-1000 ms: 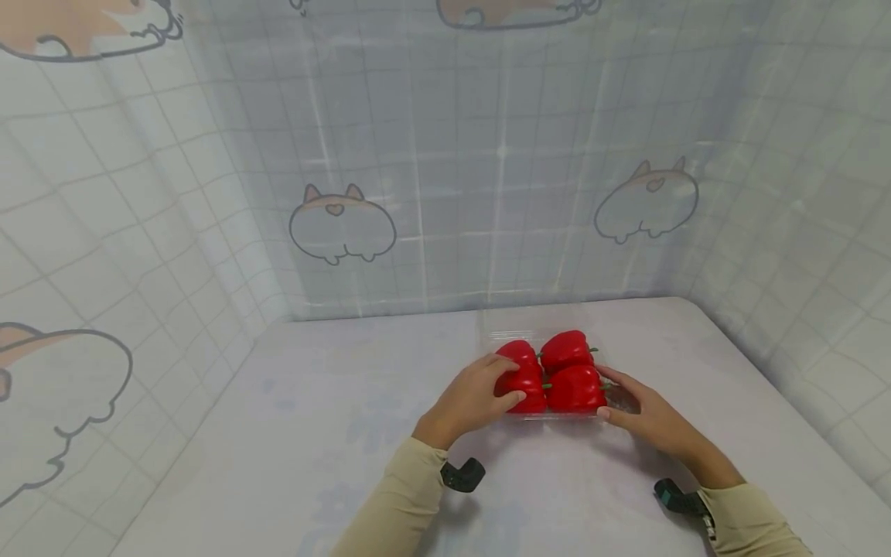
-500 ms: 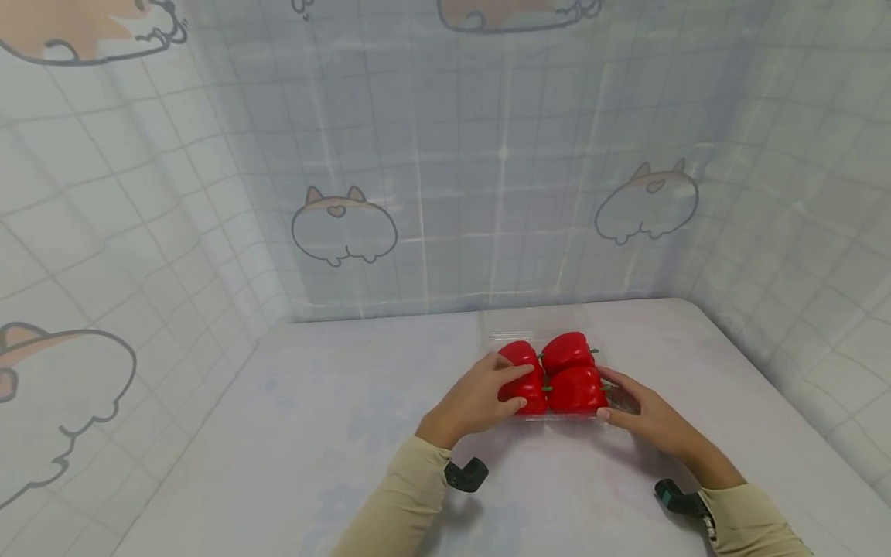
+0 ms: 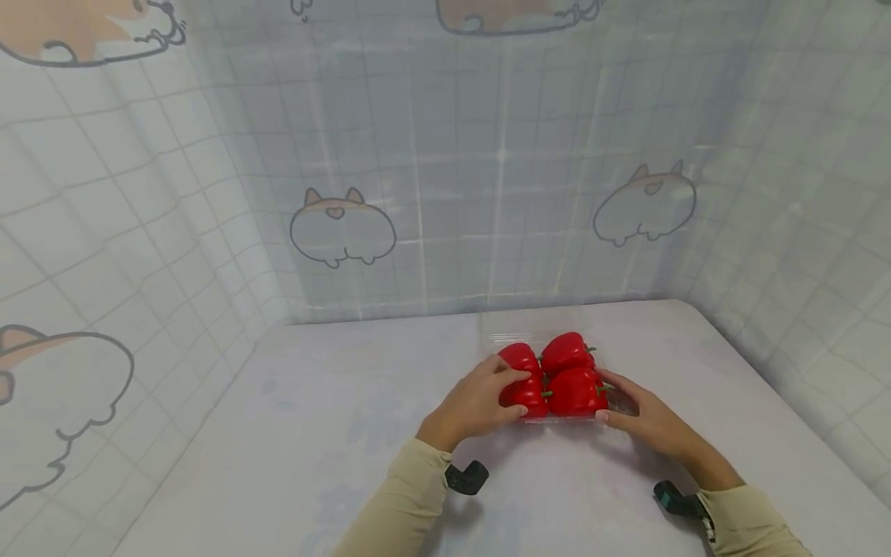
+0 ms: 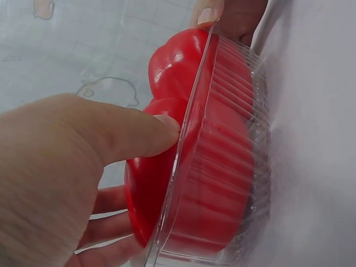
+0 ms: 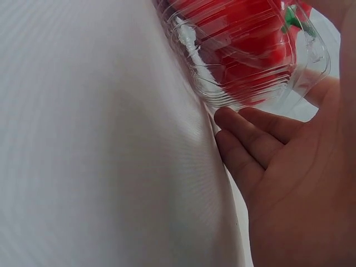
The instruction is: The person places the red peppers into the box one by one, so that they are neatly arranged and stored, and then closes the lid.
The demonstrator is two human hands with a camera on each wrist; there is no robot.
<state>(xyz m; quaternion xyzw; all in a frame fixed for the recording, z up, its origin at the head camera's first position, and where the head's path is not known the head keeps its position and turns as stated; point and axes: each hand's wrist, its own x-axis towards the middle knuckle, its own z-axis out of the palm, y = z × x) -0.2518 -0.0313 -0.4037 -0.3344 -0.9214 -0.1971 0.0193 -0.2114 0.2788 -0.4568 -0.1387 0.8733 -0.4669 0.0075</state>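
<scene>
Several red bell peppers with green stems sit close together in a clear plastic container (image 4: 261,178). My left hand (image 3: 473,398) holds the front-left bell pepper (image 3: 525,398), thumb on its near side and fingers beyond it. In the left wrist view the thumb lies just inside the container's rim. My right hand (image 3: 647,418) grips the container's right end, its thumb at the near corner. Several of its fingers (image 5: 250,133) touch the container's lower edge in the right wrist view. A front-right bell pepper (image 3: 574,391) and a back-right bell pepper (image 3: 565,352) lie between the hands.
The container's clear lid (image 3: 536,319) lies back towards the rear curtain (image 3: 445,155). A pale cloth covers the table (image 3: 334,433), which stretches left and in front of the container. Patterned curtains hang on both sides.
My left hand has shifted slightly right, its fingers further over the left peppers. The front-right pepper has turned a little, showing more of its stem. My right hand stays almost still.
</scene>
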